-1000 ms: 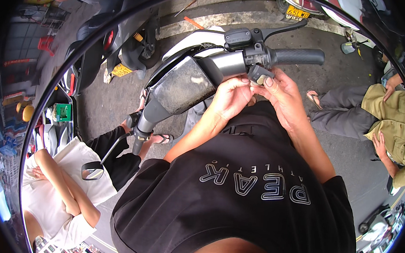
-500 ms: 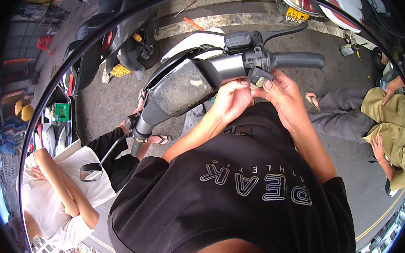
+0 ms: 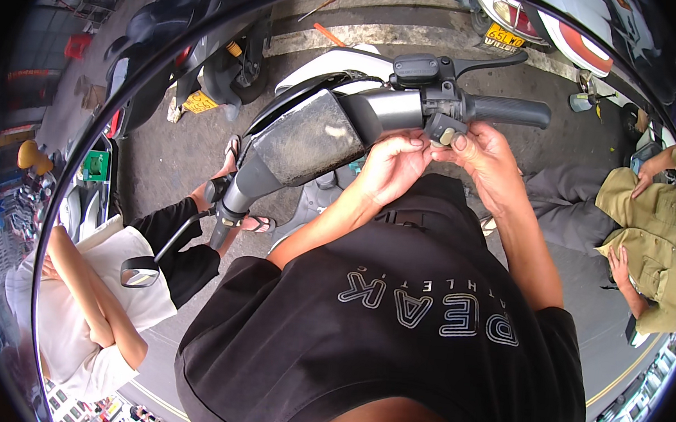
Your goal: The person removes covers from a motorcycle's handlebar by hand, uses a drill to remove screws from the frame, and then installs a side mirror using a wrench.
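A scooter handlebar (image 3: 408,110) runs across the upper middle, with a grey cover (image 3: 312,139) at its centre, a black grip (image 3: 509,111) at the right end and a brake lever (image 3: 485,63) above. A small dark switch housing (image 3: 442,130) hangs under the bar beside the grip. My left hand (image 3: 392,168) pinches at the left side of that housing. My right hand (image 3: 487,159) has its fingers closed on the housing's right side, thumb on its face. What lies between the fingertips is hidden.
A person in a white top and dark trousers (image 3: 105,289) stands at the left beside the scooter's mirror (image 3: 139,275). A person in khaki and grey (image 3: 643,224) sits at the right. Other scooters (image 3: 207,68) and a parked one (image 3: 555,26) stand beyond on the pavement.
The view has shifted slightly. Both hands stay at the switch housing under the bar, fingers only adjusting a little.
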Tool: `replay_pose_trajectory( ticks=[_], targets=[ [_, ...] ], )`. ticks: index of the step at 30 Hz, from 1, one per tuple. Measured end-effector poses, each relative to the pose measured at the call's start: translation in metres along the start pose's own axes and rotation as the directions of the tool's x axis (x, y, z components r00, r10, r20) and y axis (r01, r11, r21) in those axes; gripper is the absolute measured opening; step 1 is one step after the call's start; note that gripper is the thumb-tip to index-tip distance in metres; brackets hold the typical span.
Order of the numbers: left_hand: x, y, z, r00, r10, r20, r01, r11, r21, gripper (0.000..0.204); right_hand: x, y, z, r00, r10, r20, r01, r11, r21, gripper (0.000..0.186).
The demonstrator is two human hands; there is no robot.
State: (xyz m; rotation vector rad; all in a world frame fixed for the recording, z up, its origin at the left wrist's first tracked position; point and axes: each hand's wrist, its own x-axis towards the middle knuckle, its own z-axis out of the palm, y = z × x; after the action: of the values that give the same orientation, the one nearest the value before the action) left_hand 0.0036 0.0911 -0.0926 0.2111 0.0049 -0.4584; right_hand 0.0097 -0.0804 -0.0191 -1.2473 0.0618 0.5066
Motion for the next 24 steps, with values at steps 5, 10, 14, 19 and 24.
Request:
replay_pose_trajectory(
  ticks=[5,10,14,19,24],
  targets=[
    [0.002,-0.001,0.001,0.999,0.025,0.042,-0.024,1.000,-0.008,0.033,-0.003,0.000,0.009,0.997,-0.042,-0.059,0.045,0.998,0.050,0.042],
    [0.005,-0.002,0.008,0.998,0.045,-0.039,-0.044,0.999,0.010,0.031,0.000,-0.007,0.010,0.998,-0.052,-0.038,0.051,0.999,-0.016,0.042],
    [0.005,-0.002,0.010,0.995,0.089,-0.034,-0.089,0.996,0.000,0.034,0.003,-0.014,0.009,0.999,-0.031,0.020,0.032,0.995,-0.095,0.045],
    [0.007,-0.006,0.007,0.992,0.117,-0.041,-0.118,0.993,-0.023,0.033,0.005,-0.016,0.007,0.999,-0.040,0.025,0.043,0.989,-0.142,0.054],
    [0.006,-0.008,0.012,0.988,0.107,-0.113,-0.109,0.994,-0.013,0.027,0.011,-0.014,-0.002,0.997,-0.042,0.068,0.057,0.972,-0.226,0.062]
  ],
)
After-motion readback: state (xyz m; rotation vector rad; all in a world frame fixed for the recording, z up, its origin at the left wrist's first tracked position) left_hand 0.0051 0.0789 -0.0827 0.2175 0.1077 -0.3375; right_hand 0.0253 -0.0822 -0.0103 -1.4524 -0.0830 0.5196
